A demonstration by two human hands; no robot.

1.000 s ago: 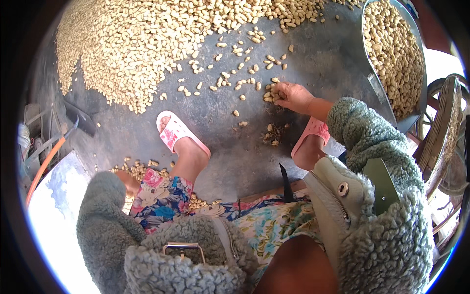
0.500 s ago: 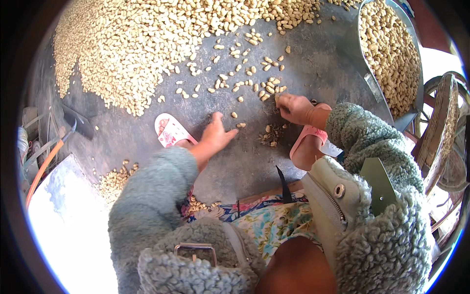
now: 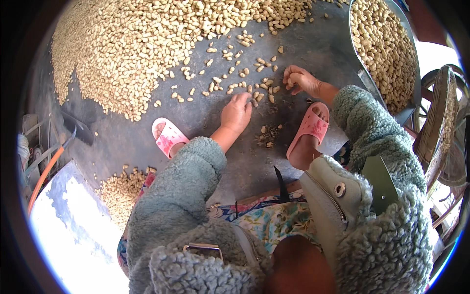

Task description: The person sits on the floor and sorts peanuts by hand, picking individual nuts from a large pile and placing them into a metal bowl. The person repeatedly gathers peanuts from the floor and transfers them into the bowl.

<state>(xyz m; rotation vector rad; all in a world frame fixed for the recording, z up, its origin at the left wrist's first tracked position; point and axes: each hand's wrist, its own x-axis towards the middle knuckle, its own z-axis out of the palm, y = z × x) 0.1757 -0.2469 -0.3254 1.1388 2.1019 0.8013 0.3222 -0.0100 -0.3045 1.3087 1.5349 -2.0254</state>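
Observation:
Loose unshelled peanuts [image 3: 264, 84] lie scattered on the dark floor in front of me. My left hand [image 3: 236, 114] reaches down at the near edge of this scatter, fingers bent together and closed on a peanut [image 3: 254, 102]. To its right, my right hand [image 3: 301, 81] is held just above the floor with curled fingers. A pale peanut seems to show between its thumb and fingertips, partly hidden. Between my feet is a small patch of shell bits and debris [image 3: 268, 135].
A large peanut heap [image 3: 142, 49] spreads across the far left. At the far right stands a metal container [image 3: 366, 78] full of peanuts. Another small pile [image 3: 120, 193] lies near my left knee. My feet wear pink slippers [image 3: 313, 125]. A wooden piece and wheel [image 3: 438, 117] stand right.
My left hand has moved forward and right to the scattered peanuts, its fingers closing from a spread pose. My right hand has shifted slightly forward. More of the pile near my left knee shows.

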